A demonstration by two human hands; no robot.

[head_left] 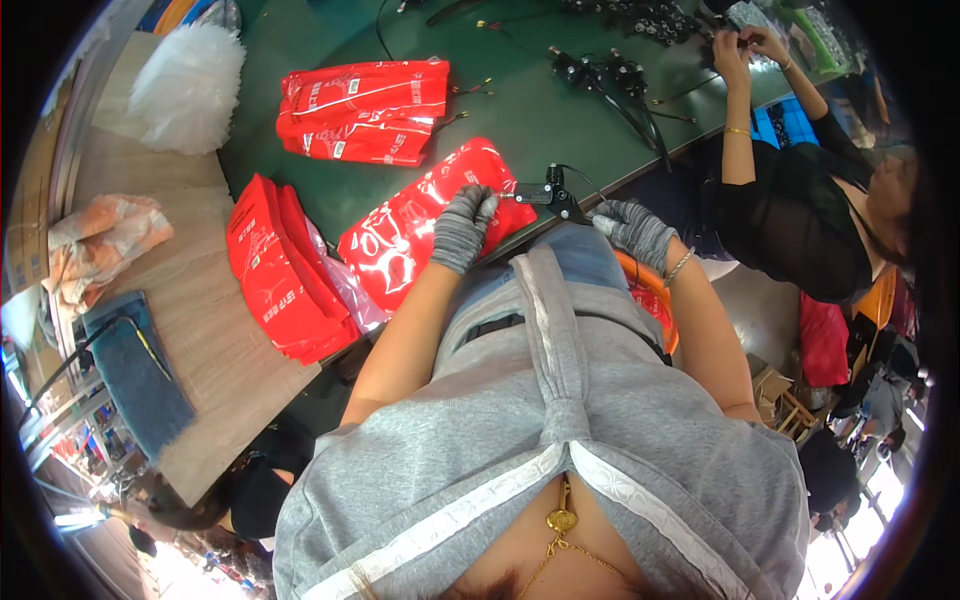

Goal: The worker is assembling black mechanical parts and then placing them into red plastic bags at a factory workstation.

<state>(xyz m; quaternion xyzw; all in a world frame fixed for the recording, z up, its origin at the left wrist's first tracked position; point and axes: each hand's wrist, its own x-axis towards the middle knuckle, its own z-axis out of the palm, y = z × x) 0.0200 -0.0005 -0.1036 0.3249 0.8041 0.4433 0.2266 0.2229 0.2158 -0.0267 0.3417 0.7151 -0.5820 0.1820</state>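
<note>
My left hand [463, 226], in a grey knit glove, presses on the open end of a glossy red plastic bag [410, 235] lying on the green table [520, 110]. A black brake lever with a cable [545, 192] sits at the bag's mouth, between my hands. My right hand [632, 228], also gloved, grips the lever's cable end at the table's near edge.
A stack of flat red bags [275, 270] lies on the wooden bench [190, 320] to the left, and filled red bags [365, 110] lie further back. More black levers [610, 75] lie on the table. A co-worker's hands [745, 45] work at the far right. White foam wrap [190, 85] sits far left.
</note>
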